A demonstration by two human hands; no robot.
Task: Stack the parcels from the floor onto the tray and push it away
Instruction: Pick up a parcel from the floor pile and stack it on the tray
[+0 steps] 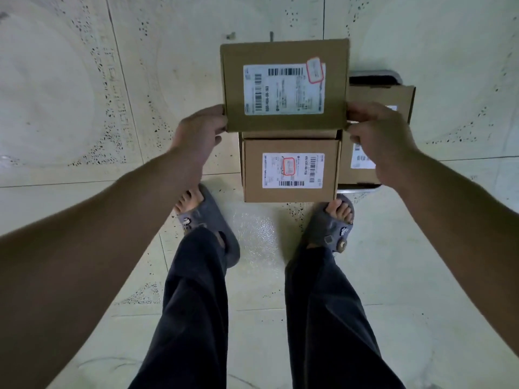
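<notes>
Parcel held in air above another box, tray rim showing at right. Left hand, right hand each grip near side edges. Stiff cardboard, seemingly light; hold opposite sides.

Matt cardboard parcel, paper label, glossy floor

Brown labelled parcel aloft over stacked parcels on dark tray

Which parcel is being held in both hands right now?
The farthest, highest parcel, gripped at its near corners by the left hand and right hand. The other parcels lie below it, unheld.
</notes>
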